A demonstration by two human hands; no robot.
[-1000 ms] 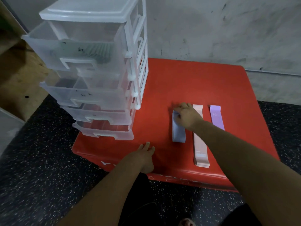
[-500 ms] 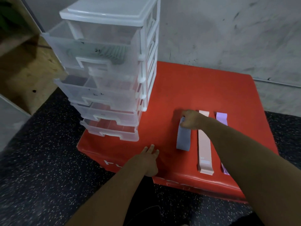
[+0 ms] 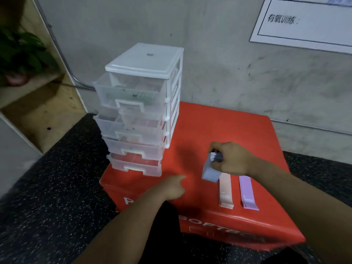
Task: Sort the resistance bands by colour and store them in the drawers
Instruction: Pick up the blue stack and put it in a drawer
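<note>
Here, the right hand (image 3: 231, 160) grips a stack of blue bands (image 3: 209, 171) by its far end, fingers curled over the top and thumb pressed in from the near side, so the stack is pinched between them. The stack hangs tilted down toward the person, its lower end close to the top of the red soft box (image 3: 219, 128); contact with the surface cannot be made out.

Just to the right of the blue bands lie the pink bands (image 3: 225, 190), flat on the box in a neat stack. The purple bands (image 3: 247, 194) lie beside them, parallel and slightly apart. Both run lengthwise toward the box's near edge, and their far ends are hidden under the right hand and wrist.

The left hand (image 3: 172, 187) is over the box's near left part, in front of the drawers and well apart from the bands. It is blurred, so I cannot tell how its fingers lie. Nothing shows in it.

The drawer unit (image 3: 144, 60), clear plastic with a white frame, stands on the box's far left corner with all four drawers pulled partly out. The top drawer (image 3: 103, 92) holds pale green bands (image 3: 133, 95).

Behind is a grey wall (image 3: 219, 63) with a poster (image 3: 308, 23) at upper right, and a plant (image 3: 21, 52) sits at far left.
</note>
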